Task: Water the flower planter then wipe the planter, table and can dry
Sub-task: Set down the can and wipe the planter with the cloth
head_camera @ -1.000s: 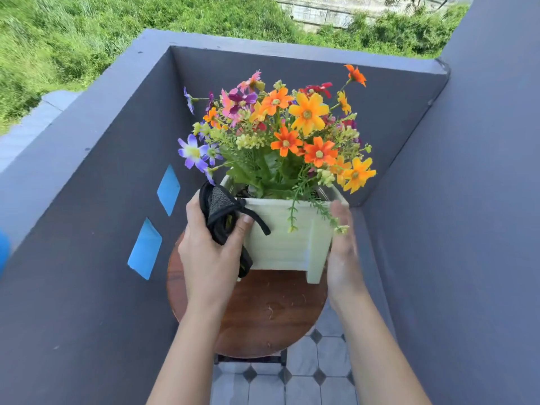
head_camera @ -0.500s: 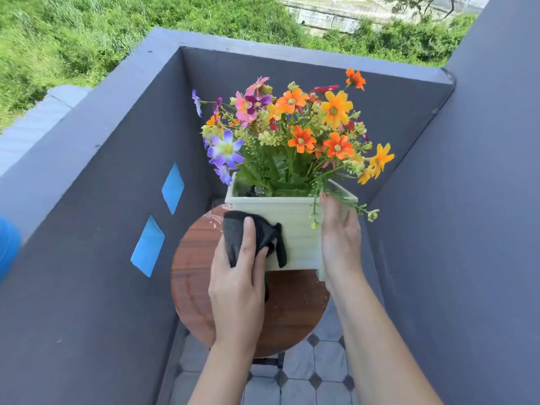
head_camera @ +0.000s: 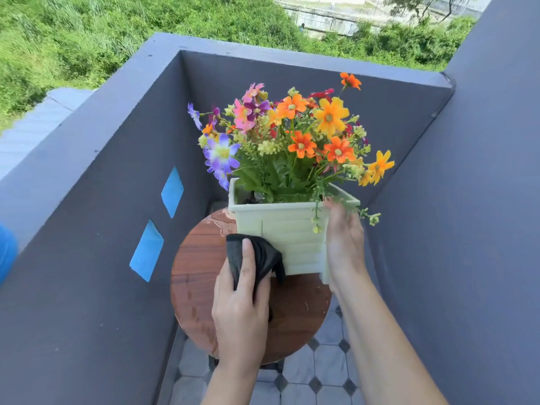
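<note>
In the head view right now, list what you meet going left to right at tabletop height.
Blue diamond patch → bare wet tabletop → left hand pressing the black cloth → pale planter → right hand → grey wall.

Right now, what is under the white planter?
The round wooden table lies under the planter, with wet marks at its far-left edge. The left hand presses a dark cloth low on its front. The contact under the base is hidden.
</note>
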The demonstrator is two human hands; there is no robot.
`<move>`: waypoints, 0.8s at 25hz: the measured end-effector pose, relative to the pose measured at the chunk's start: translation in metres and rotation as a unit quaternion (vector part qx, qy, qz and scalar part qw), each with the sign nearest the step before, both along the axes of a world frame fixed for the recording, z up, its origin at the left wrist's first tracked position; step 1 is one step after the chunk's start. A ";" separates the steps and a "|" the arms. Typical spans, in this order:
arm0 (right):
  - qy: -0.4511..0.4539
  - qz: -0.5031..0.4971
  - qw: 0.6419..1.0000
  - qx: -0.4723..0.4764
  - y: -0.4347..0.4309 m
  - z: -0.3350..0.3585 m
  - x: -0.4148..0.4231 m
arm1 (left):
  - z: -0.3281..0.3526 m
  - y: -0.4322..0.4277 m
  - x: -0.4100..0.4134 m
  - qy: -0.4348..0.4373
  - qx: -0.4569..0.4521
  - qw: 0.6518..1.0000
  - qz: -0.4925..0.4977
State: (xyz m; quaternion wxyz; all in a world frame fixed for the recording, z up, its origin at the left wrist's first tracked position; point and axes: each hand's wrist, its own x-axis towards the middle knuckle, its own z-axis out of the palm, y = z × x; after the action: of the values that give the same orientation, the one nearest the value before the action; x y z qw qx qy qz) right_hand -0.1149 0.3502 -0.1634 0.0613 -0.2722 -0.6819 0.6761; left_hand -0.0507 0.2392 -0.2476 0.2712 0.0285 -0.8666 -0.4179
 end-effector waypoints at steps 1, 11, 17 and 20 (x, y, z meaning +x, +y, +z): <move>0.000 0.005 1.000 -0.010 0.002 0.000 -0.001 | -0.007 -0.002 0.008 0.001 -0.013 1.000 -0.013; 0.019 0.074 0.997 0.021 0.015 0.005 0.005 | 0.052 -0.030 -0.038 -0.184 0.427 0.885 -0.038; -0.046 -0.059 0.986 0.147 -0.033 0.001 0.017 | 0.062 -0.020 -0.034 -0.178 0.490 0.853 -0.031; -0.064 -0.039 0.991 0.114 -0.058 0.001 0.018 | 0.061 -0.018 -0.031 -0.175 0.497 0.849 -0.029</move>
State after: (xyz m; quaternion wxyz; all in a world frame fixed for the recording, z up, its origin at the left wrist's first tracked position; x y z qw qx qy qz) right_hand -0.0973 0.2922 -0.1626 0.0743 -0.3327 -0.7461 0.5720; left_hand -0.0814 0.2211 -0.1864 0.0524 0.2066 -0.5764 -0.7889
